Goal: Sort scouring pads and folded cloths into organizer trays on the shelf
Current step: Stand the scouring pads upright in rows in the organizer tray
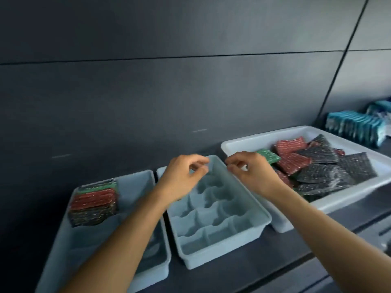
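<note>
Scouring pads [323, 163] lie heaped in white bin [264, 134].

dark grey panelled wall [169, 81], grey drawer fronts [296, 280] lower right

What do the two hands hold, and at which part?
Cannot be told. The left hand and right hand curl their fingers near the far rim of the divided tray; blur hides any grip.

On the shelf [243, 271], before the wall [148, 92], three trays are set side by side. A stack of pads [94, 204] is stood in the far end of the left tray [135, 176]. The divided middle tray [211, 220] is placed just beside it. Loose pads [323, 166] are heaped in the right tray [254, 142], and packs [355, 125] are lined up behind it.
</note>
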`<state>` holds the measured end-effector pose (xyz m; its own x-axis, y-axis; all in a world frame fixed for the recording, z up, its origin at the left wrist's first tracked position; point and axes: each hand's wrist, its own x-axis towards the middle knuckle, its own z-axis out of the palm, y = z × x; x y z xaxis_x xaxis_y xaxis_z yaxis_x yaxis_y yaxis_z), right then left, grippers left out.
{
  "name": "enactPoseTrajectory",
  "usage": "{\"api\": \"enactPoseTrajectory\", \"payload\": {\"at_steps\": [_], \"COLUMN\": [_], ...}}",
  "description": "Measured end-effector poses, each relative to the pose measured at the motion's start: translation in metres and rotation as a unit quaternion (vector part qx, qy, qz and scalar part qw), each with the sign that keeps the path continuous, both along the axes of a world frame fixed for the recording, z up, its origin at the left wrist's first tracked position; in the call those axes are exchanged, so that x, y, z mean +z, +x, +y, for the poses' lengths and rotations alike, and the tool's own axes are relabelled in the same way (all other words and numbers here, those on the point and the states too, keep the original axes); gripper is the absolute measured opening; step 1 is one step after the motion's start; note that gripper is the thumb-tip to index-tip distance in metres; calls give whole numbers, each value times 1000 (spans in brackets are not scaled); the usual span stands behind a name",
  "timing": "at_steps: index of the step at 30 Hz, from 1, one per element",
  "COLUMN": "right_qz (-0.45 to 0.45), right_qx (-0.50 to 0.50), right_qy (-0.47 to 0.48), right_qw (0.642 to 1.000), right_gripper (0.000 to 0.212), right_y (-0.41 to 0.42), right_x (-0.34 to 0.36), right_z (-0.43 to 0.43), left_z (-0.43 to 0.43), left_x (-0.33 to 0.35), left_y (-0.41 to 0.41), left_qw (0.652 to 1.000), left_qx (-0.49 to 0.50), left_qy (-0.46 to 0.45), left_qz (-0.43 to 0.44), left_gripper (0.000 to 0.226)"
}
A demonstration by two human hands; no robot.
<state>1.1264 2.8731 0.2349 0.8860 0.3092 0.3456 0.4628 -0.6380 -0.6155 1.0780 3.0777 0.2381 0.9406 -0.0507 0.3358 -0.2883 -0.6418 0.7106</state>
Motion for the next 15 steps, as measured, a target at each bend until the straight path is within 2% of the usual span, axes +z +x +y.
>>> {"api": "enactPoseTrajectory", "payload": {"at_steps": [4,8,10,12,15], "right_qz": [14,29,56,96,129], "right_qx": [-92,-166,-213,-237,-246], "right_qy": [-30,-152,-227,-287,-315], "right_qw": [995,974,949,923,908], "right_gripper": [14,11,24,47,62], "right_y": [37,66,78,89,104], "right_x": [4,5,4,2,-3], "right_z": [-82,-134,-146,-151,-151], "left_z": [-81,-138,-157,-175,-198], "left_x": [0,-5,-7,-9,-18], "left_y": [41,86,111,133,162], "left_qw": [998,995,994,988,964], "left_qx": [-64,-85,-69,-54,-36], "left_qy": [8,33,69,122,226], "left_qz": [4,31,49,78,139], "left_gripper": [23,28,34,42,55]}}
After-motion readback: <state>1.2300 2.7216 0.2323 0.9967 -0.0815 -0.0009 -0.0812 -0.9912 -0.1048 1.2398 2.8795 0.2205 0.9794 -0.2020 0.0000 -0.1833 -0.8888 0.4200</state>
